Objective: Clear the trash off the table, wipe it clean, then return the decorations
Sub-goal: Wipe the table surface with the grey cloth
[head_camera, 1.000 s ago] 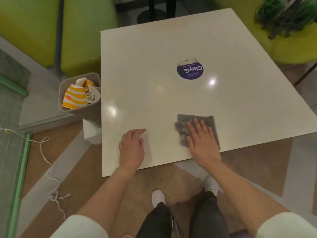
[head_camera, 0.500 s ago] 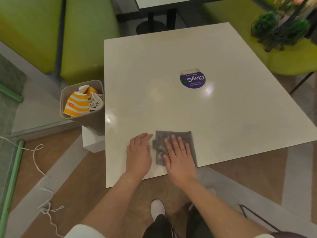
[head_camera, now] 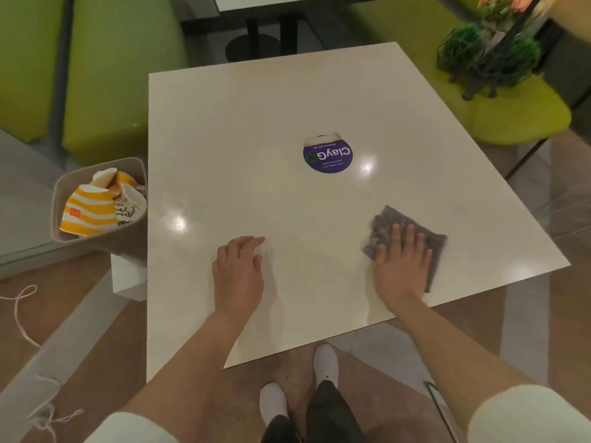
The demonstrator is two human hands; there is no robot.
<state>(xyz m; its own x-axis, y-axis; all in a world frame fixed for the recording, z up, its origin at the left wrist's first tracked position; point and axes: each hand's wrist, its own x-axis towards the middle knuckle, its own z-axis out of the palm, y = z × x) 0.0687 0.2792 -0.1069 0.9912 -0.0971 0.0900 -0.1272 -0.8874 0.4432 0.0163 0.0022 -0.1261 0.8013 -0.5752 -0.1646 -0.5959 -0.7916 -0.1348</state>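
One grey cloth [head_camera: 406, 238] lies on the one white table [head_camera: 287, 107], flat under the right hand [head_camera: 401, 266], whose fingers [head_camera: 396, 238] are straight, slightly spread and pressing down on it; cloth shows beyond the fingertips and to their right. The left hand [head_camera: 238, 273] rests on the bare tabletop, well apart from the cloth, fingers loosely curled, holding nothing. One round purple sticker [head_camera: 327, 155] sits beyond both hands. One bin [head_camera: 64, 193] of crumpled striped cups [head_camera: 92, 209] stands left of the left hand, off the table's edge. Potted greenery [head_camera: 486, 55] sits on a green seat far beyond the right hand.
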